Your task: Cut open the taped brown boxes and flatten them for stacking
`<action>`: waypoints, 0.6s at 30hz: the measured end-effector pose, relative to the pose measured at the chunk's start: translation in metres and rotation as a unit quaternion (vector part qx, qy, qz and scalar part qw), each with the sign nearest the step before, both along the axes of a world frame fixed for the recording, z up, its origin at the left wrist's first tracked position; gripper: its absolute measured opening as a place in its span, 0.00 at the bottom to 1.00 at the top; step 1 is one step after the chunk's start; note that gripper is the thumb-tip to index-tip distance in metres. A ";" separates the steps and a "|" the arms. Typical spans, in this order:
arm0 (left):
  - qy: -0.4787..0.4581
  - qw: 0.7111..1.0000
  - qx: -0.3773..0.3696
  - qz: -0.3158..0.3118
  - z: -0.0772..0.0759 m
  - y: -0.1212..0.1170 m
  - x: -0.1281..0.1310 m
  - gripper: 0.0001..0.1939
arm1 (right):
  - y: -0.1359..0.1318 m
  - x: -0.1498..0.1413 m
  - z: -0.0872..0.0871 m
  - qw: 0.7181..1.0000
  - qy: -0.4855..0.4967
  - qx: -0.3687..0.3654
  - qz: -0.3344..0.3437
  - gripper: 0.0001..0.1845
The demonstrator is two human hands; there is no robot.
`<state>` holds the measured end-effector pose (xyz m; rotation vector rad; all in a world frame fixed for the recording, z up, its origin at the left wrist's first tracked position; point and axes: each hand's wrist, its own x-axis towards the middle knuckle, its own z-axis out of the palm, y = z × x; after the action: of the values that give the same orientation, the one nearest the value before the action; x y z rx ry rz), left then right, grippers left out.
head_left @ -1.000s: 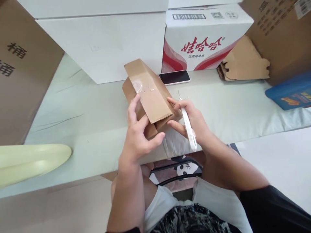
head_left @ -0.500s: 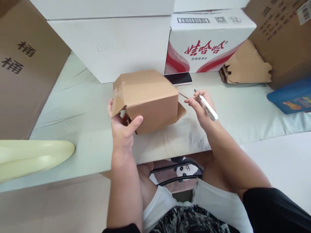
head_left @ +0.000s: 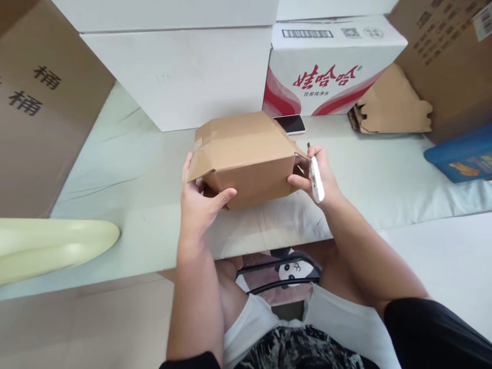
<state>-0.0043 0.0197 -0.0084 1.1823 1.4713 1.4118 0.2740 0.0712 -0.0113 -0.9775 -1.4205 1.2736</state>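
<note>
A small brown cardboard box (head_left: 249,148) lies across the table before me, its long side facing me and clear tape on its left flap. My left hand (head_left: 202,197) grips the left end, thumb on the near side and fingers behind the flap. At the opposite end, my right hand (head_left: 321,171) touches the box with its thumb near the opening, some fingers hidden inside or behind the flap. That same hand also holds a white box cutter (head_left: 316,180), its thin dark tip pointing away from me.
Behind the box lies a phone (head_left: 291,123), in front of a white carton (head_left: 180,77) and a red-and-white water carton (head_left: 330,77). Flattened cardboard (head_left: 395,107) and a blue package (head_left: 461,154) sit right. A pale yellow object (head_left: 61,246) and large brown carton (head_left: 46,133) stand left.
The box has been turned from a slanted position to lie crosswise. My left hand shifted to its left end; my right hand left the box with the cutter, then came back to its right end.
</note>
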 end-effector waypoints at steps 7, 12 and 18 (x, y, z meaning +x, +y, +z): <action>0.022 0.998 0.029 0.047 -0.006 0.006 0.004 0.53 | 0.003 0.002 0.001 0.984 0.009 0.065 -0.166 0.39; 0.013 0.997 0.076 -0.017 -0.004 -0.001 0.004 0.39 | 0.002 0.003 0.011 0.981 0.053 -0.019 -0.183 0.35; -0.109 0.992 0.067 0.003 0.003 -0.003 0.000 0.10 | 0.006 0.010 0.018 0.974 0.034 -0.021 -0.222 0.32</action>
<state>-0.0045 0.0170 -0.0050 1.0657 1.2468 1.6100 0.2838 0.0767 0.0068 -1.1892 -1.0478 0.9932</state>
